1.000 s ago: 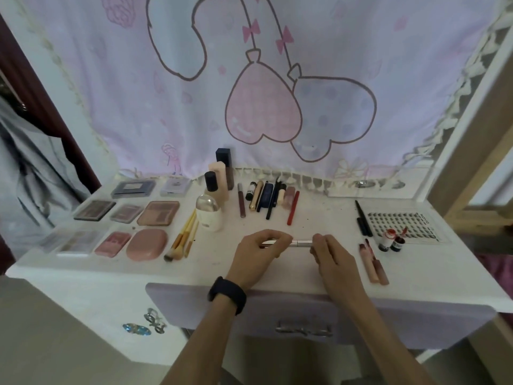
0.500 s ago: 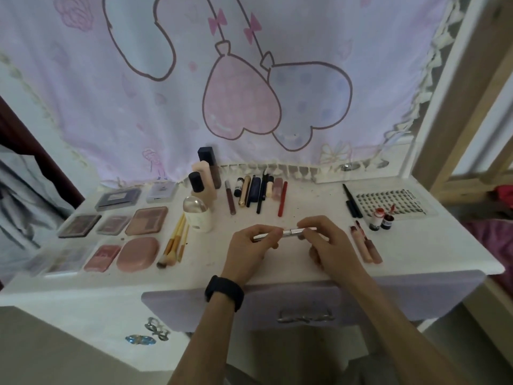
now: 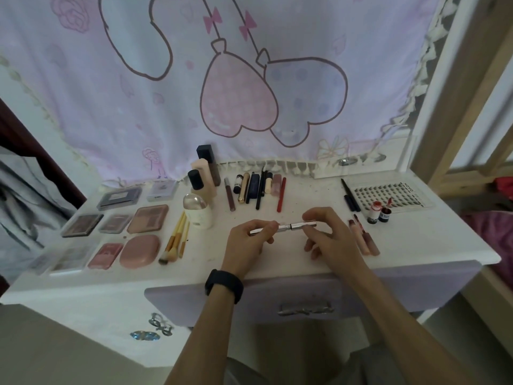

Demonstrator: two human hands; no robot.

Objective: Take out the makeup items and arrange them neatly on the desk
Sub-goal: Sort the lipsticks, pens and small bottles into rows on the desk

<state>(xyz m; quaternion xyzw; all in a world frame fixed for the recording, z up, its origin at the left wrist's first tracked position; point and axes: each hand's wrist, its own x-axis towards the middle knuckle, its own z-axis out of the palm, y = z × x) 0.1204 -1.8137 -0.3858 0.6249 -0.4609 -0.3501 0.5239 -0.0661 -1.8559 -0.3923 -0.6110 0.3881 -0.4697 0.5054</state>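
A slim silver makeup tube point(image 3: 288, 227) is held level just above the middle of the white desk point(image 3: 410, 245). My left hand point(image 3: 247, 243) pinches its left end and my right hand point(image 3: 327, 234) pinches its right end, the cap side. Makeup lies in rows around them: palettes and compacts point(image 3: 150, 222) at the left, brushes point(image 3: 176, 237), bottles point(image 3: 198, 211), a row of pens and lipsticks point(image 3: 256, 190) at the back, two pink tubes point(image 3: 365, 238) at the right.
A lash tray point(image 3: 388, 194) and two small bottles point(image 3: 379, 213) sit at the right back. A pink printed curtain point(image 3: 222, 79) hangs behind the desk. The lilac drawer front point(image 3: 305, 298) with a metal handle is below my wrists. A wooden frame point(image 3: 458, 107) stands at the right.
Both hands kept hold of the silver tube and lifted it a little off the desk. The view shifted slightly left and up.
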